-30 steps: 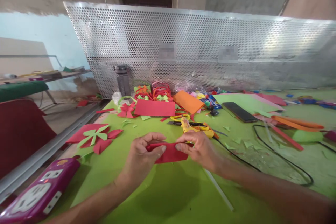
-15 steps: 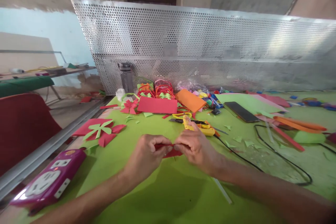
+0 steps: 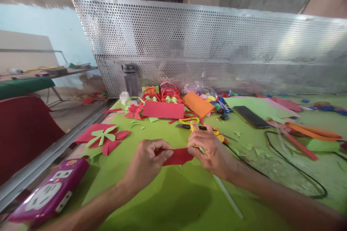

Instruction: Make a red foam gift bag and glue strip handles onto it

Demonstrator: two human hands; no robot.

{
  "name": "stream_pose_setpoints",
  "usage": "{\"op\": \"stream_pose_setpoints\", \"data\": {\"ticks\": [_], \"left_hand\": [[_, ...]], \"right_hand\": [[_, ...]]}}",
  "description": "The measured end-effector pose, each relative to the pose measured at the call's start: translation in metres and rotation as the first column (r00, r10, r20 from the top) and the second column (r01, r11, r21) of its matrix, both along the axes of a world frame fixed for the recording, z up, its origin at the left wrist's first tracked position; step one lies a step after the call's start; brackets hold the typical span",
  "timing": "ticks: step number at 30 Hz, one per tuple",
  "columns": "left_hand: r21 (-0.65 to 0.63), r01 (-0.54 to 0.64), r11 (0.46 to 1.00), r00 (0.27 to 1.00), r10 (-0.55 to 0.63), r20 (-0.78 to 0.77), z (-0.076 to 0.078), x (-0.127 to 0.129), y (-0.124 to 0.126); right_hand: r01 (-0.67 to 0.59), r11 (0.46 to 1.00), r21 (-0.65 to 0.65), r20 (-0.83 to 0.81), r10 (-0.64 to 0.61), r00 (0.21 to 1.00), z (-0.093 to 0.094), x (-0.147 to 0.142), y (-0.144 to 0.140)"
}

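A small red paper piece (image 3: 177,156) is held between both hands just below the middle of the frame, above the green table cover (image 3: 173,202). Its long axis runs left to right across the picture, tilted slightly up toward the right. The left hand (image 3: 148,162) is closed on the left end, thumb on top and fingers curled beneath; the right hand (image 3: 210,149) is pinched narrowly on the right end, with thumb and forefinger meeting on the paper's edge. Both hands are equally near, since each is already touching the piece, one at each end; the middle of the strip is left bare between them.

One red paper piece is held. Just behind the right hand, toward the centre of the frame, one yellow glue gun (image 3: 206,131) is lying on the cover, and one black cord (image 3: 292,166) is looped away to the right. One dark phone (image 3: 249,116) is lying flat at centre right. One larger red sheet (image 3: 163,109) and one orange sheet (image 3: 197,104) are set farther back, before the perforated metal screen (image 3: 217,43). One red and green paper flower (image 3: 104,138) is seen at the left, and one purple power strip (image 3: 48,195) at the lower left. Small green scraps are scattered about, too many and too small to be counted.
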State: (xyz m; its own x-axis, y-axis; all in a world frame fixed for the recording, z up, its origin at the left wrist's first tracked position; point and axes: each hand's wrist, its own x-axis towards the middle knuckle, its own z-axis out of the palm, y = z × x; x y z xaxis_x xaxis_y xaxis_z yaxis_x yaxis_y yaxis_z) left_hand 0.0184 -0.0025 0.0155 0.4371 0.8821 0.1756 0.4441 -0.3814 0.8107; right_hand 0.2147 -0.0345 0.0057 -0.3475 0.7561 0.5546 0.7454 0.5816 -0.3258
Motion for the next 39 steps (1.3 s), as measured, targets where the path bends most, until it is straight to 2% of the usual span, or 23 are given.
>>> {"op": "stream_pose_setpoints", "data": {"ticks": [6, 10, 14, 17, 21, 26, 29, 33, 39], "left_hand": [[-0.086, -0.012, 0.996, 1.000, 0.011, -0.006, 0.000, -0.001, 0.003], [-0.105, -0.024, 0.994, 0.999, 0.021, -0.028, -0.002, -0.001, 0.005], [-0.018, 0.002, 1.000, 1.000, -0.002, -0.020, -0.007, -0.001, 0.002], [0.115, 0.054, 0.992, 0.998, -0.052, -0.016, -0.010, 0.002, -0.005], [0.293, 0.151, 0.944, 0.987, -0.131, -0.089, -0.013, 0.008, -0.011], [0.390, 0.213, 0.896, 0.975, -0.167, -0.148, -0.014, 0.010, -0.011], [0.390, 0.206, 0.897, 0.978, -0.179, -0.105, -0.011, 0.007, -0.011], [0.362, 0.130, 0.923, 0.991, -0.136, -0.010, -0.006, 0.002, -0.007], [0.159, 0.082, 0.984, 0.986, -0.103, 0.128, -0.003, -0.001, -0.001]], "right_hand": [[0.033, 0.998, -0.049, -0.019, -0.034, 0.999, 0.000, 0.003, 0.001], [0.054, 0.998, 0.023, 0.067, -0.055, 0.996, -0.002, 0.000, -0.001], [0.060, 0.995, 0.077, 0.182, -0.073, 0.981, -0.004, -0.007, -0.007], [0.038, 0.991, 0.127, 0.216, -0.065, 0.974, -0.005, -0.013, -0.011], [0.008, 0.985, 0.174, 0.270, -0.055, 0.961, -0.008, -0.017, -0.011], [-0.018, 0.974, 0.224, 0.339, -0.060, 0.939, -0.009, -0.017, -0.012], [-0.014, 0.976, 0.218, 0.332, -0.061, 0.941, -0.004, -0.016, -0.014], [0.025, 0.978, 0.207, 0.276, -0.083, 0.957, 0.003, -0.011, -0.016], [0.081, 0.990, 0.113, 0.195, -0.102, 0.975, 0.008, -0.001, -0.016]]}}
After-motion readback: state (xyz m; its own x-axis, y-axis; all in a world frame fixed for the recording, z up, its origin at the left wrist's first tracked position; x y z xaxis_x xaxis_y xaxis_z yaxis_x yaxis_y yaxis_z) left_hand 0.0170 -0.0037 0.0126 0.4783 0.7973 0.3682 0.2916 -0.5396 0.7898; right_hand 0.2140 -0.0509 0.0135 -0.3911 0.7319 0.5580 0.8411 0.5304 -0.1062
